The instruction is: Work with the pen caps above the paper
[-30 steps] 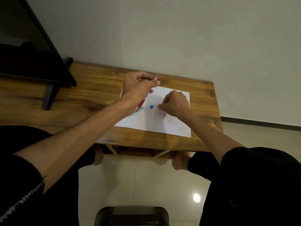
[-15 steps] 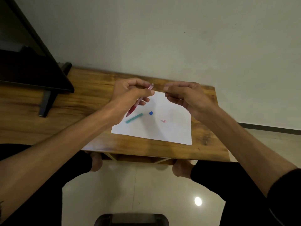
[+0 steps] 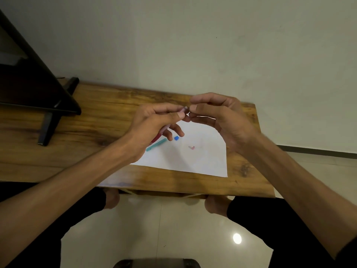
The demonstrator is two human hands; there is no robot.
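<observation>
My left hand [image 3: 154,124] grips a red pen [image 3: 164,131] above the white sheet of paper [image 3: 193,161], its tip end pointing up toward my right hand. My right hand [image 3: 218,117] is raised beside it, thumb and forefinger pinching at the pen's tip end [image 3: 185,108]; whatever small part sits between them is hidden. On the paper lie a teal pen barrel [image 3: 156,144], a small blue piece [image 3: 176,138] and a small pink piece [image 3: 192,147].
The paper lies on a low wooden table [image 3: 87,132] against a pale wall. A dark screen on a black stand [image 3: 48,120] occupies the table's left end. My knees and bare feet show below, over a glossy tiled floor; a dark object [image 3: 154,264] sits at the bottom edge.
My right hand lifted from the paper and came up to the pen's tip. My left hand raised the pen slightly. The small pink piece now lies uncovered on the paper.
</observation>
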